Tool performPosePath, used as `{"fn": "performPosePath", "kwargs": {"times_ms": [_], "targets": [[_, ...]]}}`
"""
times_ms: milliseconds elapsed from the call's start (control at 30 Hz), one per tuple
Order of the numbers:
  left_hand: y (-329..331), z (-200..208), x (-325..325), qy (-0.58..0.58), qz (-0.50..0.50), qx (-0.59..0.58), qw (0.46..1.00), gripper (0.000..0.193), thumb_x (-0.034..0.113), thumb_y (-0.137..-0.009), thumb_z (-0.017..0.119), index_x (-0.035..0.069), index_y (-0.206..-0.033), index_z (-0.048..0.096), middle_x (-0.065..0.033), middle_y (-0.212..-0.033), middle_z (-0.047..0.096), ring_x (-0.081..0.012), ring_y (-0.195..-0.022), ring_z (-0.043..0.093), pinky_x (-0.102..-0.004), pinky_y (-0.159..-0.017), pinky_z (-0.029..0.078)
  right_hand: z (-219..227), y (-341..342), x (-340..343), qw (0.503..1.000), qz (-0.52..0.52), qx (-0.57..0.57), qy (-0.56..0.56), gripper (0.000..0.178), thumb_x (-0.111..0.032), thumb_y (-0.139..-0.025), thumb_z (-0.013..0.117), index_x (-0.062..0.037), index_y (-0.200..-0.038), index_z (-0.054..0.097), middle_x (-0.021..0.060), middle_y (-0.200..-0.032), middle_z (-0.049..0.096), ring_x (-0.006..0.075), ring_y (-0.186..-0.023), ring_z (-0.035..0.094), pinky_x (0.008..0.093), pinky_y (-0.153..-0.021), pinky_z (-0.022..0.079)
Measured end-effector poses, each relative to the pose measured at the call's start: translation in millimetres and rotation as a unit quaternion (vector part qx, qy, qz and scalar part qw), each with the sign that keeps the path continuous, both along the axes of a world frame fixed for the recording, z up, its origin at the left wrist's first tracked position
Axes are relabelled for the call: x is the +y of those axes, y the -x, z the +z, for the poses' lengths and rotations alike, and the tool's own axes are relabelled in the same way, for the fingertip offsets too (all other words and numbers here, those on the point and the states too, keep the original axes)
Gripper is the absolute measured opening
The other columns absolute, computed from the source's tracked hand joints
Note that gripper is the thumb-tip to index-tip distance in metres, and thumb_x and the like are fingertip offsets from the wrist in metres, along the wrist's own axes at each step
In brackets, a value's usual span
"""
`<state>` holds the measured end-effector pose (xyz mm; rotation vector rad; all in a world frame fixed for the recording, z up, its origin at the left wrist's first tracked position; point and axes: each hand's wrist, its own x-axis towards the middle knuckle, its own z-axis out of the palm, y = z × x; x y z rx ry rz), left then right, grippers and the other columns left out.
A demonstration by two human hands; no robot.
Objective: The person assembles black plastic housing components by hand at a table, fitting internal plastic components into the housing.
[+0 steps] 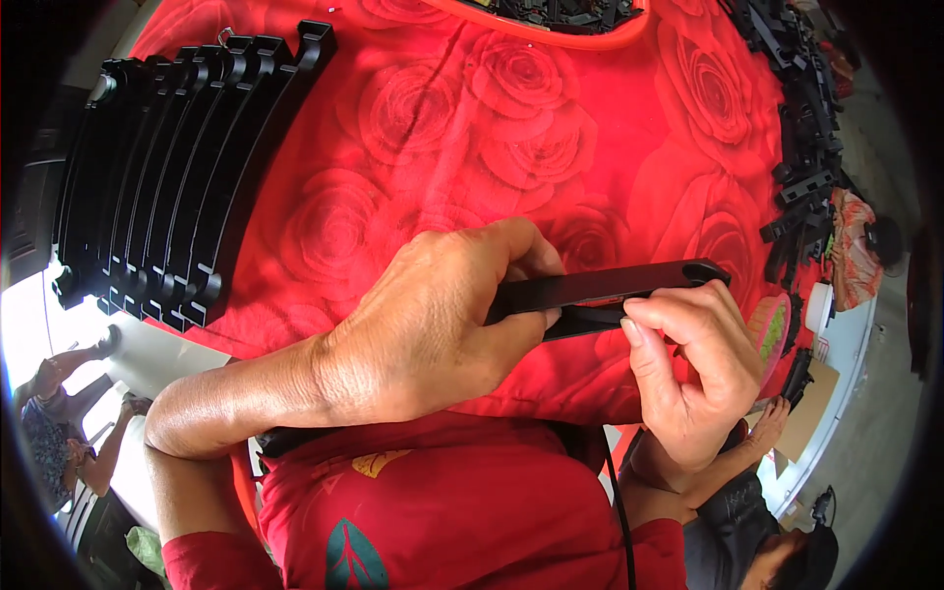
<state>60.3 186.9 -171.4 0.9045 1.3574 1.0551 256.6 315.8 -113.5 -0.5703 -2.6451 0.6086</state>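
1. The left hand (433,324) gripped one long black bar (610,287); its fingers (511,241) were curled around the left end of the bar, with the thumb under it.
2. The right hand (693,369) held the same bar near its right end. Its fingers (654,313) were bent and pressed together, pinching the lower edge of the bar from below.
3. The bar lay almost level between the two hands, just above the tabletop (590,147), near its closer edge. A second thin black piece seemed to sit under the bar, but I could not tell if it was a separate part.
4. The tabletop was covered with one red cloth (442,118) with a rose pattern.
5. On the left part of the cloth lay a row of curved black strips (177,187), side by side and touching; I counted about eight.
6. At the far edge stood one orange basin (551,34) with black pieces inside; their number was not clear.
7. Along the right edge lay a pile of black parts (806,128), too many and too tangled to count.
8. The person wore a red shirt (442,501).
9. Two other people were near: one at the lower left (59,423), one at the lower right (767,531).
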Motion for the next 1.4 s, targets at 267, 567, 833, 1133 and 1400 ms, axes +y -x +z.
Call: {"fn": "performPosePath", "kwargs": {"times_ms": [267, 567, 833, 1133, 1400], "targets": [[-1, 0, 0, -0.022, -0.010, 0.061, 0.998, 0.028, -0.001, -0.096, 0.068, -0.003, -0.124, 0.065, -0.0058, -0.087, 0.072, -0.0095, -0.081, 0.068, -0.0286, -0.072, 0.055, -2, 1, -9, 0.999, -0.014, 0.033, 0.009, 0.018, 0.007, -0.081, 0.082, -0.0020, -0.096, 0.078, 0.0107, -0.087, 0.073, 0.0240, -0.073, 0.067, 0.0331, -0.063, 0.051], [-4, -2, 3, -0.048, -0.008, -0.004, 0.999, 0.033, -0.001, -0.099, 0.065, -0.004, -0.132, 0.065, -0.0030, -0.091, 0.071, -0.0061, -0.081, 0.062, -0.0252, -0.070, 0.052, 9, -6, -1, 0.999, -0.037, 0.018, 0.035, 0.018, 0.006, -0.080, 0.084, -0.0014, -0.095, 0.078, 0.0103, -0.084, 0.073, 0.0227, -0.073, 0.068, 0.0322, -0.064, 0.051], [-5, 1, 3, -0.045, -0.009, 0.038, 0.998, 0.026, 0.002, -0.100, 0.069, -0.003, -0.126, 0.069, -0.0036, -0.088, 0.070, -0.0061, -0.079, 0.062, -0.0266, -0.067, 0.052, 12, -3, 2, 1.000, -0.007, -0.007, -0.001, 0.021, 0.008, -0.077, 0.085, -0.0025, -0.094, 0.078, 0.0089, -0.083, 0.074, 0.0237, -0.072, 0.067, 0.0339, -0.063, 0.051], [-6, 9, 9, -0.036, 0.002, 0.078, 0.996, 0.022, 0.005, -0.099, 0.072, -0.002, -0.120, 0.071, -0.0001, -0.075, 0.066, -0.0048, -0.070, 0.061, -0.0273, -0.060, 0.049, 11, -3, 0, 0.999, -0.031, 0.002, -0.032, 0.023, 0.008, -0.075, 0.087, -0.0018, -0.094, 0.078, 0.0102, -0.083, 0.074, 0.0245, -0.071, 0.067, 0.0343, -0.063, 0.051], [-8, 14, 15, -0.070, -0.004, 0.092, 0.993, 0.025, 0.002, -0.097, 0.070, -0.003, -0.121, 0.071, -0.0040, -0.084, 0.072, -0.0069, -0.077, 0.066, -0.0265, -0.067, 0.053, 18, -11, -8, 0.993, -0.106, 0.025, -0.053, 0.024, 0.006, -0.076, 0.089, -0.0018, -0.096, 0.079, 0.0104, -0.081, 0.074, 0.0240, -0.068, 0.067, 0.0337, -0.061, 0.051]]}}
